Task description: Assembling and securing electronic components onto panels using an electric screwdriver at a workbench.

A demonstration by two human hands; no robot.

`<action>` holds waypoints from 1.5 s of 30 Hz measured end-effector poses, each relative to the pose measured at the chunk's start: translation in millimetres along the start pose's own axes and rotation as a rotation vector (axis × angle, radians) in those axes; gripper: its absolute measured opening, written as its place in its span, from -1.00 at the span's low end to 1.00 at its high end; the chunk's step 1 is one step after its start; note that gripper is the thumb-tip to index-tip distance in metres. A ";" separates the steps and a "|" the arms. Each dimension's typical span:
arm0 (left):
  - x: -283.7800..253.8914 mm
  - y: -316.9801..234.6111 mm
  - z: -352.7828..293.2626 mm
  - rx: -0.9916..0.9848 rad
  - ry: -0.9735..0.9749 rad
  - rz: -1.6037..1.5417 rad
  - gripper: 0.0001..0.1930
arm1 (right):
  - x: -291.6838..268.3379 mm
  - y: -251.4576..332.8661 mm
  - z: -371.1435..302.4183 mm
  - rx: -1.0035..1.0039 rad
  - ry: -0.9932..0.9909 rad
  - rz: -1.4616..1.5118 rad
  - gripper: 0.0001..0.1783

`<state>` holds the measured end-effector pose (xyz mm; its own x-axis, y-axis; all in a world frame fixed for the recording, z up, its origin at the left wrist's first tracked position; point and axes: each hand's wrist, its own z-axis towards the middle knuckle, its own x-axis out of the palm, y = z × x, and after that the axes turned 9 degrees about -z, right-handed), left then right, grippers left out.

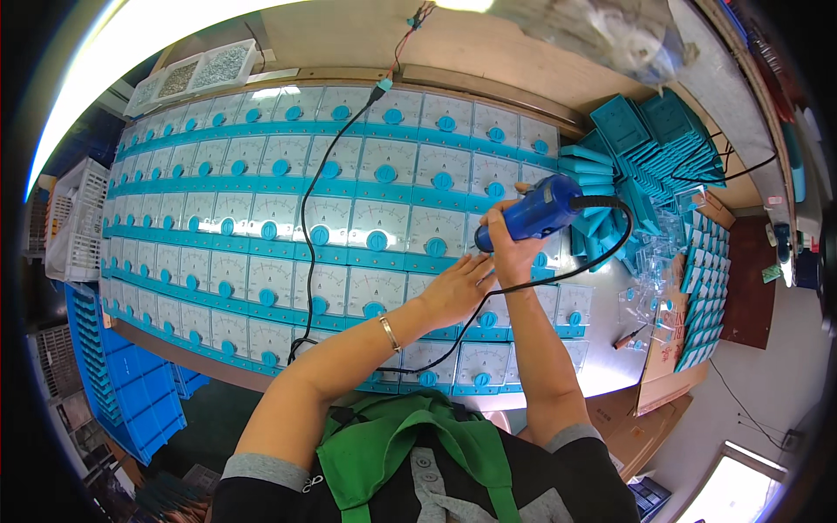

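Note:
My right hand point(514, 247) is wrapped round a blue corded electric screwdriver point(542, 209), tilted with its front end down toward the panel meters. Close beside that end, my left hand point(457, 291) lies over the meters with its fingers stretched out; its fingertips are partly hidden near the tool. Beneath both hands, panel meters point(377, 228) with white dials, clear covers and round blue knobs stand in long rows. Teal strips with small screws run along each row. The screwdriver's black cord point(621, 248) loops down past my right wrist and across the meters.
Trays of small metal parts point(220, 67) stand at the back left. Teal housings point(649, 144) are piled at the back right, near loose clear covers point(643, 283). A screwdriver with an orange-brown handle point(625, 340) lies at the right. Blue crates point(131, 375) stand at the left.

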<state>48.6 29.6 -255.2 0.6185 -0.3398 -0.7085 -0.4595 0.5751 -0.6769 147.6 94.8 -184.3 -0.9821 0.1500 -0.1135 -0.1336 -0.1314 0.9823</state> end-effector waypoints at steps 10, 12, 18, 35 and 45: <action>-45.7 15.0 -49.7 -0.109 -0.090 0.102 -0.59 | 11.0 4.8 -2.6 -0.017 -0.020 0.120 -0.38; -44.6 16.0 -50.6 -0.099 -0.094 0.109 -0.59 | 12.5 6.7 -2.7 -0.013 -0.030 0.160 -0.39; -42.9 18.3 -48.1 -0.103 -0.098 0.081 -0.60 | 6.2 -16.2 -3.8 -0.126 -0.022 0.008 -0.50; -44.0 19.3 -50.0 -0.068 -0.074 0.123 -0.53 | 73.5 15.1 -9.9 -0.048 0.077 0.147 -0.44; -42.2 26.3 -55.0 -0.033 -0.115 0.071 -0.49 | 86.3 0.6 -17.5 -0.132 0.122 0.135 -0.40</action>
<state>-24.7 18.2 -254.1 0.6518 -0.2110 -0.7284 -0.5240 0.5691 -0.6337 60.5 90.5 -196.1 -1.0000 0.0038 -0.0077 -0.0084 -0.2709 0.9626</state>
